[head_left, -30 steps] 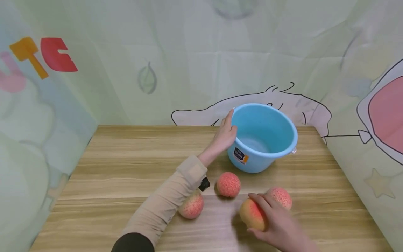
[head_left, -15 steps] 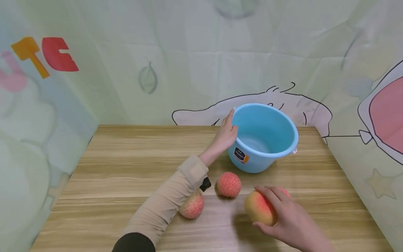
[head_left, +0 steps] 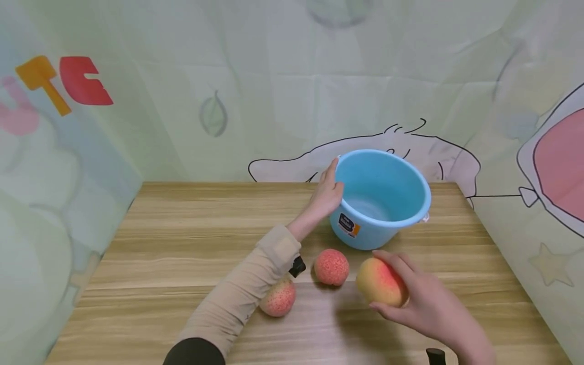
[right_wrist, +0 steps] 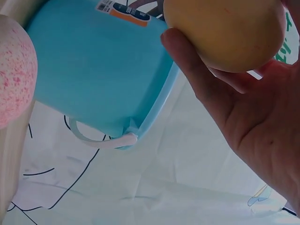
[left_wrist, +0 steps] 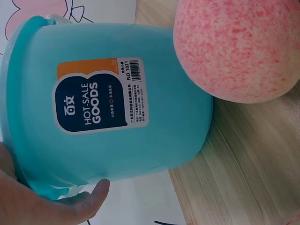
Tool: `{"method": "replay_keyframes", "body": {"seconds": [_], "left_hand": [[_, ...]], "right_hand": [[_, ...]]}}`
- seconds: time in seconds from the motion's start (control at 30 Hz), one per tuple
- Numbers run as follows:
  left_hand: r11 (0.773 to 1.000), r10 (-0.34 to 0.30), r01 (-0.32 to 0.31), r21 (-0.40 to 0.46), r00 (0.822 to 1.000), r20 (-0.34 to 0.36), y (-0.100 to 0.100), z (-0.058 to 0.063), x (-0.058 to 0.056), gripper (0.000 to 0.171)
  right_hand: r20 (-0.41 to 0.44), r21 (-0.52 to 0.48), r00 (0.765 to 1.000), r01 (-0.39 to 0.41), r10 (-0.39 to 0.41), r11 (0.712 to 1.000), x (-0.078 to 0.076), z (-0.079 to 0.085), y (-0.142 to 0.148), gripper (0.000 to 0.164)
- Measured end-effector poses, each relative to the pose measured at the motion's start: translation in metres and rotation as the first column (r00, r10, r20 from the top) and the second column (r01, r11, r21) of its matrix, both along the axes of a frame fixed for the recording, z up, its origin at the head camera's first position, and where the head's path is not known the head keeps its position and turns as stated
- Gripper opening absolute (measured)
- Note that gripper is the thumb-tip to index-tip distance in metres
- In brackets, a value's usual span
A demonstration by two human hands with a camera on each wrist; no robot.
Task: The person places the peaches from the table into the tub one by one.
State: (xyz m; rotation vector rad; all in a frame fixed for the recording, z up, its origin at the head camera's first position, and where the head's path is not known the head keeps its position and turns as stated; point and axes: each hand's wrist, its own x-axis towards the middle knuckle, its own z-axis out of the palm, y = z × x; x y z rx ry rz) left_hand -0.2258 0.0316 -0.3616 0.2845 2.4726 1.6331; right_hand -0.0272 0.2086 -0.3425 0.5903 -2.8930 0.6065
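Note:
A light-blue bucket (head_left: pixel 371 238) stands at the back right of the wooden table. My left hand (head_left: pixel 326 193) holds its left rim; the left wrist view shows the thumb against the outer wall. My right hand (head_left: pixel 431 299) grips a mango-like fruit (head_left: pixel 379 284), yellow with a red blush, above the table in front of the bucket. Just left of that fruit lies a pink speckled peach (head_left: pixel 331 267). Another peach (head_left: pixel 278 297) is partly covered by my left forearm. In the right wrist view a speckled peach (right_wrist: pixel 16 70) shows at the left edge.
The wooden tabletop (head_left: pixel 191 228) extends left of the bucket. A printed cloth backdrop (head_left: pixel 283 101) closes off the back and both sides. The bucket's white handle (right_wrist: pixel 103 142) hangs by its side.
My right hand has lifted the yellow-red fruit and brought it a little right and toward the bucket. The peach beside it is now hidden behind that hand. My left hand stays on the rim.

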Motion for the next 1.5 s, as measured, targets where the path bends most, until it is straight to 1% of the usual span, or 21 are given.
{"method": "replay_keyframes", "body": {"seconds": [0.17, 0.37, 0.53, 0.7, 0.9, 1.1, 1.27, 1.4, 1.5], "left_hand": [[1.000, 0.002, -0.002, 0.013, 1.000, 0.006, -0.001, -0.001, 0.000, 0.064], [1.000, 0.004, -0.004, 0.013, 1.000, 0.007, 0.000, 0.000, 0.000, 0.064], [1.000, 0.004, -0.004, 0.015, 1.000, 0.002, 0.001, -0.001, -0.001, 0.064], [1.000, 0.009, -0.009, 0.014, 1.000, -0.010, 0.000, -0.001, -0.002, 0.064], [1.000, 0.010, -0.010, 0.015, 1.000, -0.001, 0.000, 0.000, -0.002, 0.063], [1.000, 0.003, -0.003, 0.020, 1.000, 0.005, 0.000, -0.001, 0.000, 0.063], [1.000, 0.010, -0.010, 0.016, 1.000, 0.009, 0.000, -0.002, 0.000, 0.063], [1.000, 0.012, -0.012, 0.013, 1.000, -0.010, 0.001, -0.001, -0.001, 0.064], [1.000, 0.008, -0.008, 0.013, 1.000, -0.012, 0.001, -0.001, -0.002, 0.064]], "right_hand": [[0.002, -0.048, 1.000, -0.020, 0.021, 0.999, -0.009, 0.004, 0.005, 0.080], [-0.024, -0.108, 0.999, -0.051, 0.049, 0.993, -0.019, 0.010, 0.012, 0.081], [-0.074, -0.116, 0.995, -0.080, 0.072, 0.990, -0.025, 0.015, 0.016, 0.082], [-0.103, -0.128, 0.993, -0.070, 0.057, 0.989, -0.032, 0.018, 0.019, 0.084], [-0.159, -0.153, 0.987, -0.046, 0.022, 0.987, -0.042, 0.021, 0.024, 0.086], [-0.168, -0.140, 0.986, -0.008, -0.016, 0.990, -0.047, 0.025, 0.028, 0.086], [-0.198, -0.123, 0.980, -0.014, -0.011, 0.992, -0.052, 0.030, 0.030, 0.087], [-0.242, -0.117, 0.970, -0.028, -0.001, 0.993, -0.060, 0.033, 0.033, 0.089], [-0.251, -0.125, 0.968, -0.032, -0.001, 0.992, -0.066, 0.035, 0.035, 0.091]]}}
